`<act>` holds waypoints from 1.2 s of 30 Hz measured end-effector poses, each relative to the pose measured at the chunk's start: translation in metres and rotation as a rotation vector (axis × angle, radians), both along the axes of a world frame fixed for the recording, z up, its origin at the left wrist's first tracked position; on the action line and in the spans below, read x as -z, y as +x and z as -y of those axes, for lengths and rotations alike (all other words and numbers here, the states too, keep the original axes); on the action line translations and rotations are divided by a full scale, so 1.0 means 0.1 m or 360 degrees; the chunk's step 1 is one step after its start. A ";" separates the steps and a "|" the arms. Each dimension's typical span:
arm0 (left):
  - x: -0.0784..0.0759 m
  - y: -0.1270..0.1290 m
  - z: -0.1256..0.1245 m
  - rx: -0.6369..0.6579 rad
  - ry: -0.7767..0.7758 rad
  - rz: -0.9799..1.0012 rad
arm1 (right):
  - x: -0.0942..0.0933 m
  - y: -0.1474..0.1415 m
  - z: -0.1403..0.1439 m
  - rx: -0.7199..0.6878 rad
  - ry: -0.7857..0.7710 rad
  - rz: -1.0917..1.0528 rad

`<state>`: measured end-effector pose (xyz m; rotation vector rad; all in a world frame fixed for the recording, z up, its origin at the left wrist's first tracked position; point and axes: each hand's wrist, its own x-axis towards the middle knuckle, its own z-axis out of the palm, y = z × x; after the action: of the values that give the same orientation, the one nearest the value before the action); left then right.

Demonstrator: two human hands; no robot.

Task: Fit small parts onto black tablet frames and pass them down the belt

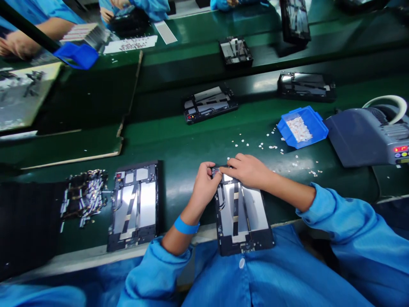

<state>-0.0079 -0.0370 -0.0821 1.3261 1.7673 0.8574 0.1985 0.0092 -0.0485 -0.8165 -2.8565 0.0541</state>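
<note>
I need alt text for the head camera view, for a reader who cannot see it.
Both hands, left hand and right hand, press on the top edge of an opened tablet on a green bench. A second opened tablet lies left; a blue bin sits right.

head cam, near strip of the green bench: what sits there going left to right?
pile of small parts → spare open tablet chassis → left hand → right hand, both on the top end of the open tablet being worked → blue parts bin → grey tape dispenser

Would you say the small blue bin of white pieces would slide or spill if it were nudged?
The blue bin looks light, so it probably slides easily on the smooth green belt. Its low open front would likely shed more white pieces.
</note>
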 end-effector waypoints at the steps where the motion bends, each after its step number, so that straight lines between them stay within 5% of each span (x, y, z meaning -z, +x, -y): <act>1: 0.00 -0.01 0.01 0.0018 -0.0006 0.0014 | -0.02 -0.01 0.00 -0.0001 -0.0009 0.0041; 12: -0.18 -0.11 -0.12 0.0121 -0.0099 0.0125 | 0.05 0.01 -0.04 -0.0051 0.0073 -0.0005; 22: -0.30 -0.26 -0.54 0.0611 -0.0308 0.0006 | 0.10 0.02 -0.07 -0.0013 -0.0044 -0.0020; 31: -0.41 -0.29 -0.39 0.0620 -0.0147 0.0000 | 0.13 0.01 -0.11 -0.0012 -0.0184 -0.0111; 36: -0.48 -0.24 -0.26 0.0586 -0.0013 -0.0435 | 0.03 -0.11 -0.13 0.0266 -0.0463 -0.0129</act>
<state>-0.0319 -0.0112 -0.0341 1.7596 1.6439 0.4818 0.1873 0.0219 -0.0514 -1.0770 -2.7292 0.4791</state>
